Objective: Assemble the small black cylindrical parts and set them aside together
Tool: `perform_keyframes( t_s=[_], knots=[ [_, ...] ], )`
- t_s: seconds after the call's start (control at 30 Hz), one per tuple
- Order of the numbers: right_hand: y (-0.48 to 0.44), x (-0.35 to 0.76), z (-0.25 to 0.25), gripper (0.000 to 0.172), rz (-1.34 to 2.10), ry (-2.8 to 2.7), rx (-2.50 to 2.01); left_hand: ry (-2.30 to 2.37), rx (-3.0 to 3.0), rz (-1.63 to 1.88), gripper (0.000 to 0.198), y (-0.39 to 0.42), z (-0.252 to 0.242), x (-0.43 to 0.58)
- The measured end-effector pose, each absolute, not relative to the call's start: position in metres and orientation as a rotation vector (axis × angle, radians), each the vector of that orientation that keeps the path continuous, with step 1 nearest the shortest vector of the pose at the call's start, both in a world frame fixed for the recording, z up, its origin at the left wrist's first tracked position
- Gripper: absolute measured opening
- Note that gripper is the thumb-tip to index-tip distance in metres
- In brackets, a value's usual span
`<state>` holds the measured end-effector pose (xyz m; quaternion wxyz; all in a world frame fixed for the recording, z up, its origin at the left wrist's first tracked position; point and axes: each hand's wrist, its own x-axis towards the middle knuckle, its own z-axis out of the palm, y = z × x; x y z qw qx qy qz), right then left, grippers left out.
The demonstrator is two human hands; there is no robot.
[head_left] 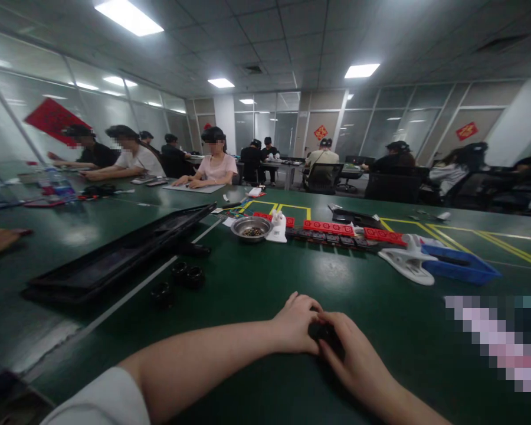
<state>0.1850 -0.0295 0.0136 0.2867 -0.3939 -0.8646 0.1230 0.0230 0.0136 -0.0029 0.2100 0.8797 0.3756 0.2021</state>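
Observation:
In front of me, low over the green table [230, 307], my two hands meet around a small dark object. My left hand [294, 323] comes in from the left, its fingers curled at the far side of the black part [319, 332]. From the right, my right hand [351, 348] closes thumb and fingers on the same part. Most of it is hidden by the hands, so its kind cannot be made out. Several black round wheel-like parts [193, 276] lie to the left, apart from my hands, with a short black cylinder [197, 250] behind them.
A long black frame-like panel [115, 260] lies at left. Ahead stand a metal bowl [251, 237] of small parts, a white clamp-like piece [278, 231], red strips [330, 228], another white clamp [409, 262] and a blue tray [464, 273]. Other people [215, 165] sit beyond.

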Motion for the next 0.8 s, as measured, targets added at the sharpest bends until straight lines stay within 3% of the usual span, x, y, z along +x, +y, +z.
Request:
perform_keyframes(
  t_s=[0.17, 0.33, 0.53, 0.8],
  knots=[
    [-0.033, 0.188, 0.013, 0.044, 0.111, -2.239, -1.111, 1.011, 2.529, 0.597, 0.042, 0.014, -0.003, 0.021],
    [-0.029, 0.189, 0.010, 0.025, 0.202, -2.242, -1.169, 1.017, 2.576, 0.623, 0.043, 0.014, -0.005, 0.021],
    [-0.029, 0.191, 0.008, 0.043, 0.092, -2.297, -1.011, 1.019, 2.569, 0.597, 0.047, 0.014, -0.004, 0.022],
    [-0.023, 0.194, 0.010, 0.027, 0.131, -2.182, -1.112, 1.000, 2.565, 0.582, 0.046, 0.014, -0.003, 0.022]
  ],
)
